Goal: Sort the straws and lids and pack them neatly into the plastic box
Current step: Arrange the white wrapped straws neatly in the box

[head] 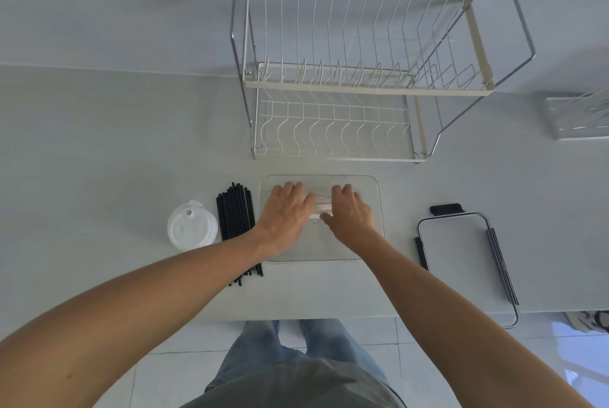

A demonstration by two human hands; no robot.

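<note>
A clear plastic box (374, 206) sits on the table in front of me. Inside it lie pale, see-through straws (321, 206). My left hand (286, 214) and my right hand (351, 213) are both down in the box, palms down, fingers pressed against the straws from either side. Left of the box lies a bundle of black straws (235, 219), partly hidden under my left forearm. Further left is a stack of white lids (191, 226).
The box's lid (454, 242), with black clips, lies to the right. A two-tier wire dish rack (356, 78) stands behind the box. A clear container (580, 117) is at the far right. The table's front edge runs just below my forearms.
</note>
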